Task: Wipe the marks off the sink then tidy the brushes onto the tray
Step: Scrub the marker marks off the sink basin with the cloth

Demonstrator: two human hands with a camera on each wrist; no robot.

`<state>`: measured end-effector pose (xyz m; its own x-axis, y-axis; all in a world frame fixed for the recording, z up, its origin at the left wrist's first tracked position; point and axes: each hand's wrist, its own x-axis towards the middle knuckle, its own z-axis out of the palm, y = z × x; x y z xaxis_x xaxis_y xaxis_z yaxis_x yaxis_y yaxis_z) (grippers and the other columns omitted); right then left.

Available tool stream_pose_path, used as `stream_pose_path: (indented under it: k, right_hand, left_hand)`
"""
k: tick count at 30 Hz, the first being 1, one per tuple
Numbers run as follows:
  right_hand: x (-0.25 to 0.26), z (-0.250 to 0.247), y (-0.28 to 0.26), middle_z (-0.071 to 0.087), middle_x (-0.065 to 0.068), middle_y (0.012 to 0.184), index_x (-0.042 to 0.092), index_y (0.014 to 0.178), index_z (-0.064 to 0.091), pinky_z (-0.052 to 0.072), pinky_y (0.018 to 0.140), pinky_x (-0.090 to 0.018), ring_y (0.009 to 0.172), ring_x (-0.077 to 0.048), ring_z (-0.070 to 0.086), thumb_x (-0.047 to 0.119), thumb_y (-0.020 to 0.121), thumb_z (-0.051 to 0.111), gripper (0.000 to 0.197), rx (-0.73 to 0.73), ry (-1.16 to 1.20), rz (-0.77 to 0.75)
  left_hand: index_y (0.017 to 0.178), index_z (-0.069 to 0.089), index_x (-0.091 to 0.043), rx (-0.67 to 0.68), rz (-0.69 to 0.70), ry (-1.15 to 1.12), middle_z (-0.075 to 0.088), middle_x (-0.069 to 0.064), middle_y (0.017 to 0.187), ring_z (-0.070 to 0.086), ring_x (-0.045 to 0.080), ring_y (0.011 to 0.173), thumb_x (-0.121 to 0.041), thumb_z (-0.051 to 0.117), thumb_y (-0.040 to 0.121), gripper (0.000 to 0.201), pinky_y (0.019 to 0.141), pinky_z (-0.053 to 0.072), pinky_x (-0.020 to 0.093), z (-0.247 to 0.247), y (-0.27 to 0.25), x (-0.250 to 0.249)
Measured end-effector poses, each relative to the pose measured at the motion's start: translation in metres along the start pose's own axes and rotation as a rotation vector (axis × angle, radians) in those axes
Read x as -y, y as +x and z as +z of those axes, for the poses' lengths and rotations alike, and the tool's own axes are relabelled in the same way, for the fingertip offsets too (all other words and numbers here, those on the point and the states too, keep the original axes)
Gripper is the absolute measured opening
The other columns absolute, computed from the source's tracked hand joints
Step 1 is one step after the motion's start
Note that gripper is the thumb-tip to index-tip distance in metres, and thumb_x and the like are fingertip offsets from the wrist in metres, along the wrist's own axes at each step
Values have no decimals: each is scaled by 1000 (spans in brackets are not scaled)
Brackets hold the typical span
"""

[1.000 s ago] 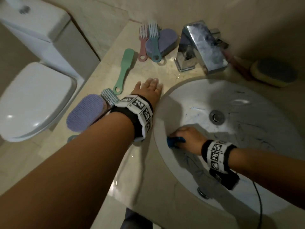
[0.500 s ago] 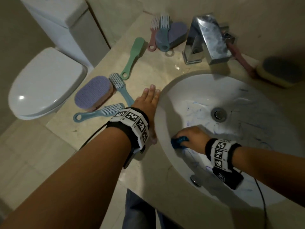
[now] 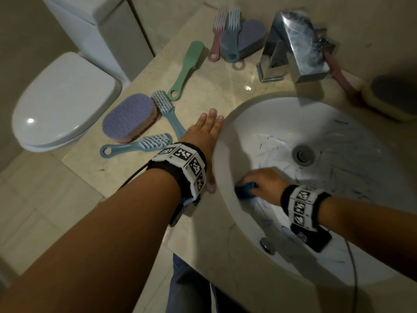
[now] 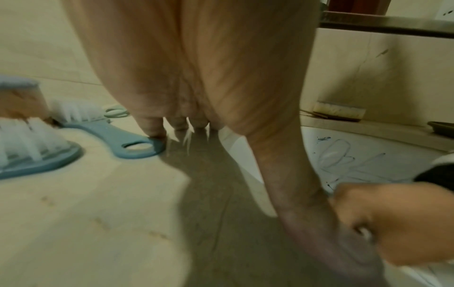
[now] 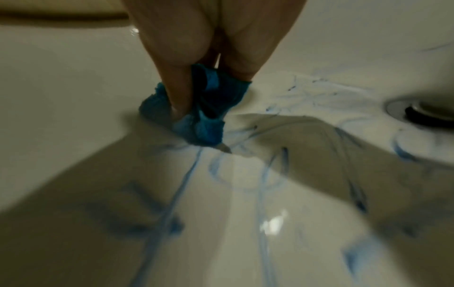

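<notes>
Pinching blue cloth with right hand, left hand lying flat and empty on counter; risking smearing marks around sink.

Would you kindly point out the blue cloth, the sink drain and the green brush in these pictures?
blue cloth [image 5: 209, 108]: right wrist view, on the bunched fold below the fingers.
sink drain [image 3: 303, 154]: head view, on the metal stopper.
green brush [image 3: 187, 66]: head view, on its back, mid-length.
</notes>
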<state>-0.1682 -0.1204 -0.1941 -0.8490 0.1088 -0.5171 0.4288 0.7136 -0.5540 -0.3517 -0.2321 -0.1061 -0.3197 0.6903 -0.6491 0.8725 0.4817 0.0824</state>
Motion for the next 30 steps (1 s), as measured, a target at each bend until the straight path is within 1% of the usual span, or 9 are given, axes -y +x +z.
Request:
stream_pose_path:
  k: [3, 8, 10, 12, 16, 22, 25, 28, 30]
  right_hand:
    - [6, -2, 21, 62, -7, 124, 15, 117, 65, 34, 90, -15, 114, -24, 56, 0, 82, 60, 39, -158, 80, 73]
    - [8, 7, -25, 67, -4, 113, 15, 112, 68, 42, 87, -18, 103, -18, 60, 7, 81, 66, 32, 64, 108, 20]
    - [7, 8, -32, 67, -5, 112, 14, 110, 69, 43, 86, -19, 101, -18, 60, 6, 81, 66, 30, 92, 102, 13]
    - [8, 5, -15, 66, -6, 114, 15, 111, 68, 41, 86, -19, 104, -20, 59, 5, 81, 64, 32, 43, 71, 16]
    - [12, -1, 17, 62, -8, 123, 14, 116, 66, 39, 99, -26, 115, -25, 55, -3, 80, 60, 39, -88, 93, 65]
    - [5, 7, -45, 67, -2, 111, 14, 107, 70, 42, 87, -14, 99, -10, 59, 0, 80, 63, 31, 173, 82, -8]
    - [2, 2, -25, 67, -5, 111, 13, 108, 69, 40, 84, -15, 102, -19, 60, 2, 80, 63, 31, 92, 57, 1]
    - [10, 0, 2, 63, -10, 118, 11, 113, 66, 41, 96, -24, 110, -25, 57, 0, 80, 61, 35, -28, 72, 17]
    - [13, 1, -5, 63, -10, 116, 10, 111, 67, 42, 96, -28, 108, -24, 57, -1, 80, 61, 34, -15, 77, 4]
  left_hand:
    - [143, -28, -10, -1, 3, 27, -32, 10, 152, -25, 29, 142, -51, 91, 31, 169, 120, 4, 46, 0, 2, -1]
    - [143, -28, -10, 3, -7, 20, -32, 11, 152, -24, 30, 142, -48, 92, 33, 167, 120, 5, 46, -2, 1, -2]
    - [143, -28, -9, 5, -13, 20, -33, 11, 152, -25, 30, 142, -48, 92, 33, 167, 120, 4, 46, -1, 3, -2]
    - [143, -28, -9, 6, -8, 28, -33, 11, 151, -25, 30, 142, -49, 92, 31, 169, 120, 5, 47, 0, 4, -2]
    - [143, -28, -9, 7, -15, 26, -32, 11, 152, -24, 31, 142, -48, 92, 33, 168, 120, 5, 47, -1, 4, -3]
    - [143, -28, -10, 11, -16, 17, -33, 10, 152, -23, 30, 142, -46, 92, 33, 167, 120, 5, 46, -1, 4, -2]
    - [142, -29, -10, 1, -4, 36, -33, 11, 152, -25, 30, 142, -51, 91, 28, 171, 120, 5, 47, 1, 8, -1]
    - [142, -30, -9, 4, 0, 45, -32, 12, 152, -25, 31, 142, -54, 90, 25, 173, 120, 5, 47, 2, 10, 0]
    - [142, -29, -9, 11, -4, 38, -32, 12, 152, -25, 31, 142, -51, 91, 28, 171, 120, 6, 47, 1, 9, -2]
